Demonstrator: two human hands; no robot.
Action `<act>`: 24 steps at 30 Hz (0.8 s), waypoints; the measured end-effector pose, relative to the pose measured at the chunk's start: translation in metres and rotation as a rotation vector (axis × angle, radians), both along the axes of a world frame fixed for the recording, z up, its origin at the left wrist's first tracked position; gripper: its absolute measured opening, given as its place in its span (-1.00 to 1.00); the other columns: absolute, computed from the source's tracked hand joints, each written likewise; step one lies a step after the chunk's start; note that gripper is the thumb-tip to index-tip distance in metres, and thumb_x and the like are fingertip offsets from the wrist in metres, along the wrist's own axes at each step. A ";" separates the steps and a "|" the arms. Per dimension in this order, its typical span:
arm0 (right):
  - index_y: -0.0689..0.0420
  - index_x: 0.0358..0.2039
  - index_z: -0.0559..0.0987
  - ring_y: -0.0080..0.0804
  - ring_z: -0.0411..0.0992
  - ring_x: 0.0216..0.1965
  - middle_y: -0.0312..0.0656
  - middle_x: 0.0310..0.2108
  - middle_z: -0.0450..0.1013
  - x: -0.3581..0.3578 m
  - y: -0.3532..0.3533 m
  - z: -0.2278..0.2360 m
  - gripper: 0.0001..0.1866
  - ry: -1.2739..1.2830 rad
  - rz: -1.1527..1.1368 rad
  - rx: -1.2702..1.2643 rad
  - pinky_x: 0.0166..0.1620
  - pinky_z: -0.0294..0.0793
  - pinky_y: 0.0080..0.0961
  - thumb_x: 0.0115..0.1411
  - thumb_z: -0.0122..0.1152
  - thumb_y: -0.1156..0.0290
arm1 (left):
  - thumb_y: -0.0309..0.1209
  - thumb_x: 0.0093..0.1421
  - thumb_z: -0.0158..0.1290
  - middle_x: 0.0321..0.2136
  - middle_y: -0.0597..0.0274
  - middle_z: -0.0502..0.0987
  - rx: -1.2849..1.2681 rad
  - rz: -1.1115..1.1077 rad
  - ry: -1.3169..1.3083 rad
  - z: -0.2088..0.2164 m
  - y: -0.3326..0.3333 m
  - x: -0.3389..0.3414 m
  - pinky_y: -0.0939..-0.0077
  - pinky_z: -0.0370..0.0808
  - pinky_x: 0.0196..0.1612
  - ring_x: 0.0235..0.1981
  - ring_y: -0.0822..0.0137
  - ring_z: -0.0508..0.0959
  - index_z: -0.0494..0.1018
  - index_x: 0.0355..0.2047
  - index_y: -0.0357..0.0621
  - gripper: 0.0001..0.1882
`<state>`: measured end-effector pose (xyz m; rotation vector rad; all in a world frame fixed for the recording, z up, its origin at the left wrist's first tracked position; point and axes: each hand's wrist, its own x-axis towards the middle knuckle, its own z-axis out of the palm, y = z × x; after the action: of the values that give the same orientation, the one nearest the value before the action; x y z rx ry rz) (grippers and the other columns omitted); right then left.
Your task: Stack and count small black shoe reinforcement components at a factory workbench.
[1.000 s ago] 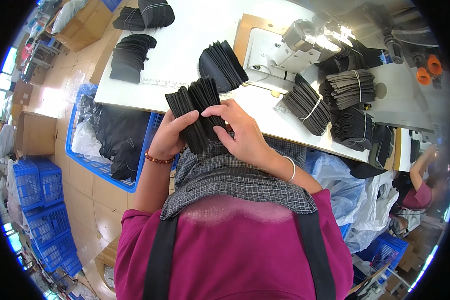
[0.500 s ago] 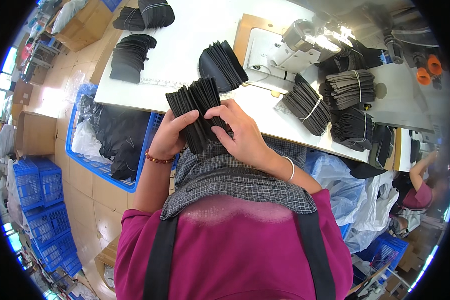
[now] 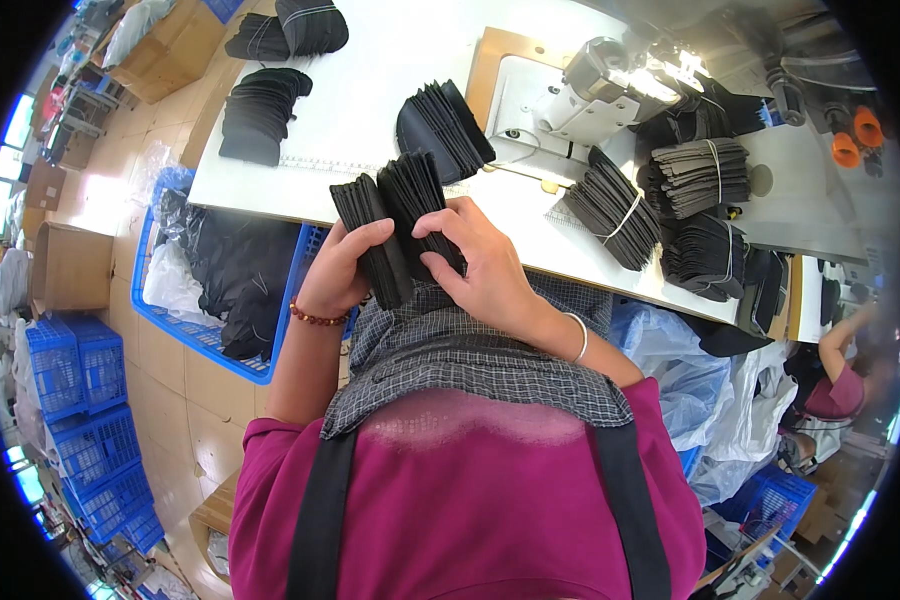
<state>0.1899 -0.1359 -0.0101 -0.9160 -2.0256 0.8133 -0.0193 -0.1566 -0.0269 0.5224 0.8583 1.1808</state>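
Note:
Over my lap, at the table's near edge, I hold a stack of black fabric pieces parted into two bundles. My left hand [image 3: 332, 272] is closed round the left bundle [image 3: 368, 225], its thumb lying across the near part. With thumb and fingers, my right hand [image 3: 483, 268] grips the right bundle [image 3: 410, 192]. A narrow gap runs between the two, widest at the far end. Just beyond them on the white table [image 3: 370, 60] sits another stack of black fabric pieces [image 3: 440, 130], fanned out. My palms hide the lower parts of both bundles.
A sewing machine [image 3: 600, 80] stands at the back right. Tied bundles of dark pieces [image 3: 615, 210] lie beside it, and further stacks [image 3: 263, 115] at the far left. Left of my lap is a blue crate [image 3: 260, 375] of black cloth and plastic; plastic bags [image 3: 660, 360] hang at the right.
The two bundles have been drawn further apart, and the gap between them is clearer. The left bundle now looks more tightly squeezed. Both hands stay in nearly the same place.

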 end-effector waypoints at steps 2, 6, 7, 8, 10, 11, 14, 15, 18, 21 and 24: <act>0.03 -0.19 0.58 -0.17 0.54 -0.31 -0.04 -0.10 0.41 0.000 0.001 -0.002 -0.74 -0.004 -0.003 0.042 -0.26 0.58 -0.32 0.08 0.37 0.48 | -0.48 0.30 0.09 -0.16 0.16 0.61 -0.016 -0.022 -0.025 -0.002 0.001 -0.001 0.40 0.65 -0.16 -0.20 0.35 0.66 0.43 0.05 -0.29 -0.68; 0.02 -0.19 0.60 -0.18 0.55 -0.29 -0.05 -0.08 0.41 -0.003 -0.002 -0.003 -0.76 -0.003 0.035 0.001 -0.26 0.59 -0.33 0.10 0.37 0.44 | -0.47 0.31 0.10 -0.15 0.14 0.61 0.055 -0.022 0.044 0.004 0.003 0.010 0.43 0.63 -0.16 -0.19 0.36 0.65 0.44 0.05 -0.32 -0.67; 0.02 -0.19 0.61 -0.19 0.56 -0.28 -0.07 -0.08 0.41 -0.003 -0.003 -0.002 -0.77 -0.026 0.016 0.027 -0.26 0.59 -0.33 0.11 0.38 0.41 | -0.46 0.31 0.10 -0.14 0.14 0.61 0.089 -0.026 0.097 0.004 0.003 0.011 0.44 0.62 -0.15 -0.19 0.36 0.65 0.44 0.05 -0.34 -0.67; 0.02 -0.20 0.61 -0.20 0.56 -0.27 -0.08 -0.07 0.42 -0.003 -0.004 0.000 -0.78 -0.050 -0.002 0.053 -0.26 0.60 -0.34 0.12 0.38 0.39 | -0.46 0.31 0.10 -0.14 0.14 0.61 0.088 -0.026 0.097 0.003 0.003 0.011 0.44 0.62 -0.15 -0.19 0.36 0.65 0.44 0.05 -0.34 -0.67; 0.02 -0.19 0.61 -0.21 0.56 -0.27 -0.08 -0.07 0.42 -0.002 -0.004 0.005 -0.77 -0.062 0.005 0.018 -0.25 0.60 -0.33 0.12 0.39 0.36 | -0.45 0.32 0.10 -0.12 0.12 0.61 0.122 -0.041 0.137 -0.001 0.003 0.009 0.44 0.61 -0.14 -0.16 0.37 0.64 0.45 0.05 -0.36 -0.67; 0.02 -0.19 0.61 -0.21 0.56 -0.26 -0.08 -0.07 0.42 -0.001 -0.004 0.006 -0.76 -0.075 0.012 -0.016 -0.24 0.60 -0.33 0.12 0.40 0.34 | -0.45 0.32 0.10 -0.12 0.12 0.61 0.122 -0.041 0.137 -0.001 0.003 0.008 0.44 0.61 -0.14 -0.16 0.37 0.64 0.45 0.05 -0.36 -0.67; 0.01 -0.18 0.61 -0.21 0.56 -0.25 -0.08 -0.07 0.42 0.004 0.001 0.004 -0.78 -0.053 0.066 -0.054 -0.22 0.59 -0.31 0.13 0.37 0.38 | -0.45 0.33 0.09 -0.09 0.11 0.60 0.090 -0.048 0.080 0.003 0.003 0.008 0.42 0.61 -0.10 -0.13 0.36 0.63 0.43 0.06 -0.36 -0.66; 0.01 -0.18 0.61 -0.21 0.56 -0.25 -0.08 -0.07 0.42 0.004 0.002 0.002 -0.78 -0.052 0.067 -0.054 -0.22 0.59 -0.31 0.13 0.37 0.38 | -0.44 0.33 0.09 -0.09 0.12 0.59 0.084 -0.053 0.053 0.005 0.003 0.008 0.41 0.62 -0.09 -0.13 0.35 0.63 0.42 0.07 -0.35 -0.65; 0.00 -0.18 0.61 -0.20 0.56 -0.25 -0.08 -0.07 0.41 0.002 0.001 0.001 -0.79 -0.025 0.039 -0.064 -0.20 0.58 -0.30 0.14 0.33 0.43 | -0.44 0.34 0.08 -0.09 0.12 0.59 0.073 -0.060 0.025 0.003 0.003 0.006 0.39 0.62 -0.08 -0.12 0.34 0.63 0.41 0.09 -0.34 -0.64; -0.02 -0.17 0.60 -0.20 0.55 -0.26 -0.06 -0.08 0.40 -0.002 -0.001 0.004 -0.78 0.012 0.007 -0.037 -0.23 0.58 -0.29 0.14 0.29 0.48 | -0.43 0.35 0.07 -0.08 0.12 0.59 0.073 -0.061 0.025 0.002 0.004 0.005 0.38 0.62 -0.06 -0.11 0.33 0.63 0.39 0.11 -0.32 -0.64; -0.03 -0.20 0.60 -0.21 0.55 -0.27 -0.06 -0.07 0.40 -0.003 -0.001 0.001 -0.78 -0.043 0.007 0.050 -0.28 0.58 -0.30 0.12 0.36 0.41 | -0.43 0.35 0.06 -0.06 0.13 0.58 0.065 -0.060 0.016 0.005 0.004 0.005 0.39 0.61 -0.07 -0.10 0.33 0.62 0.39 0.12 -0.31 -0.63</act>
<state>0.1873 -0.1372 -0.0086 -0.9056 -2.0785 0.7495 -0.0146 -0.1526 -0.0217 0.6074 0.8141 1.1542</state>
